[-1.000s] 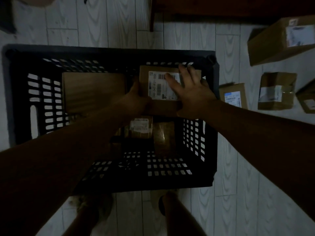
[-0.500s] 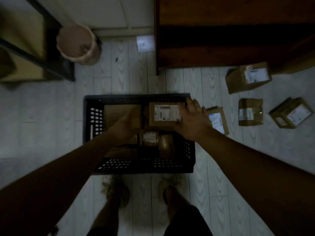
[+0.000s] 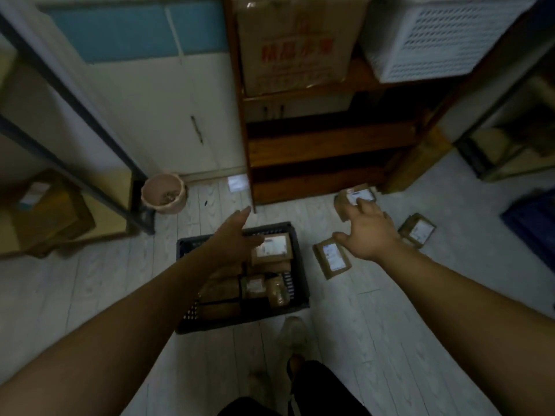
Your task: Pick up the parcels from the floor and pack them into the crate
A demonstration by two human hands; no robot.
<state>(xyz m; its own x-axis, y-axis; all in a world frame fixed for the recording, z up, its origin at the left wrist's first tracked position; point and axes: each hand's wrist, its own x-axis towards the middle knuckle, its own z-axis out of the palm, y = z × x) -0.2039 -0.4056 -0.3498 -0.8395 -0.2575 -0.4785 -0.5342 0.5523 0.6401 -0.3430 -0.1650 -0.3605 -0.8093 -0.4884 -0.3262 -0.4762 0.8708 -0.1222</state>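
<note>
All the loose parcels lie on your right side, so your right hand (image 3: 369, 232) is the one to use: it hovers over the floor (image 3: 375, 310) with fingers spread wide and nothing in it. Your left hand (image 3: 237, 235) hangs flat and open above the far rim of the crate (image 3: 240, 321), also empty, and is well apart from any loose parcel. The nearest parcel (image 3: 332, 258) sits just beside the crate's right wall, below and slightly inward of your right thumb. It lies label up, with its long axis running roughly along that wall, from away from you back toward you. I would take it first, with the fingers set across its short sides. A second parcel (image 3: 356, 196) lies past your fingertips against the wooden shelf (image 3: 315, 145), and a third parcel (image 3: 417, 231) lies further right. That makes three on the floor in view, and your hand may hide another. In the crate I count at least four, with the labelled top parcel (image 3: 271, 249) at the far right corner. The dim light leaves the rest uncertain.
</note>
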